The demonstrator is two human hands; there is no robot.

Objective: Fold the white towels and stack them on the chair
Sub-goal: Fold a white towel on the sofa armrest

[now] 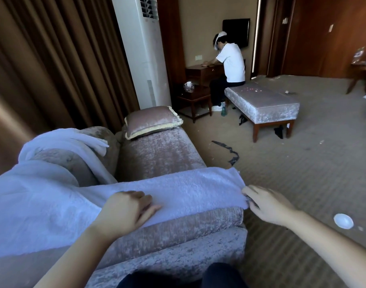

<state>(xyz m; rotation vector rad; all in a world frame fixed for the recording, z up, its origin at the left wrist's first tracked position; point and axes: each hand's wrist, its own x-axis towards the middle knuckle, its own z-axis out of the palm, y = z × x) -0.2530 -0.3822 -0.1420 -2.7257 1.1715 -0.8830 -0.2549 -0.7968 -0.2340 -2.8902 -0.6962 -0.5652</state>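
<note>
A white towel (178,190) lies stretched across the seat cushion of the pinkish velvet chair (167,242), its left part draping over the armrest. My left hand (128,208) rests flat on the towel near its front edge, fingers apart. My right hand (265,204) pinches the towel's right end at the cushion's corner. A second white towel (74,142) hangs over the chair's back and armrest at the left.
A pink cushion (153,121) sits at the far end of the seat. A person in a white shirt sits on a velvet bench (265,104) across the carpet. Black scraps (230,154) and a white lid (343,220) lie on the floor. Brown curtains hang left.
</note>
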